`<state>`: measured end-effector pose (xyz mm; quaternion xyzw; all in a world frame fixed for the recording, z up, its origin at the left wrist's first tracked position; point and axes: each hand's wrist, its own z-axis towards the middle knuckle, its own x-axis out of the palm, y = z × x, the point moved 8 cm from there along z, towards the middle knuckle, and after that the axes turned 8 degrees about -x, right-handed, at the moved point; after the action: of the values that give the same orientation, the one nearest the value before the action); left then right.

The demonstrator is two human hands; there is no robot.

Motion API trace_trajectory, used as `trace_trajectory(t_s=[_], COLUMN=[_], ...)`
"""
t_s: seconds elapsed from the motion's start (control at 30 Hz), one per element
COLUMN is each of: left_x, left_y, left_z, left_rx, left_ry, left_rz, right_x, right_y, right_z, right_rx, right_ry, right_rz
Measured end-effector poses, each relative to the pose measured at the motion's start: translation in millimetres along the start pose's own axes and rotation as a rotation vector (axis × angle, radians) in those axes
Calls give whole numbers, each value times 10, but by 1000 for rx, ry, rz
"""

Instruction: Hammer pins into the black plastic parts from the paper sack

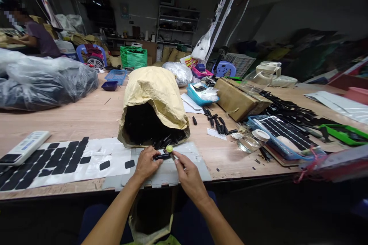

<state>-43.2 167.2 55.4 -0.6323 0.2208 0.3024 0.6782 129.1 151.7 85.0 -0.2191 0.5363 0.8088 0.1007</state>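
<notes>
Black piece (163, 156) in left hand's (146, 164) pinch, beside yellow-topped item (169, 148) in right hand's (186, 171) pinch

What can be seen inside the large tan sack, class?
Black pieces lie inside the mouth of the tan sack; its upper side and dark shadow hide whatever is deeper in.

Tube (162, 157): it is lying between my left hand (147, 164) and right hand (186, 172)
Knobbed tool (169, 148): it is jutting from my right hand
Mat (165, 174): it is lying beneath my hands on the tabletop (106, 122)
Sack (155, 88): it is lying behind the mat, its mouth facing me
Sheet (115, 149): it is stretching left of the mat
Plastic bag (48, 80): it is sitting behind the sheet
Carton (234, 99): it is resting right of the sack
</notes>
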Motion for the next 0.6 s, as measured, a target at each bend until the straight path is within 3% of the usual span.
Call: trace_trajectory(t_s=[0.1, 0.2, 0.4, 0.5, 0.6], left_x=[1, -4, -14, -9, 6], left_y=[2, 0, -26, -29, -18], left_z=[-1, -3, 2, -1, -12], left_rx=[8, -5, -28, -22, -22], left_ry=[-8, -10, 17, 21, 23], left_rz=[0, -2, 4, 14, 24], right_x=[232, 266, -317, -660, -857], right_y=[59, 29, -253, -565, -837], right_z=[-75, -93, 98, 193, 244], right_rx=[-16, 2, 39, 195, 352], right_ry=[66, 79, -152, -204, -168], right_rz=[-27, -47, -201, -495, -777])
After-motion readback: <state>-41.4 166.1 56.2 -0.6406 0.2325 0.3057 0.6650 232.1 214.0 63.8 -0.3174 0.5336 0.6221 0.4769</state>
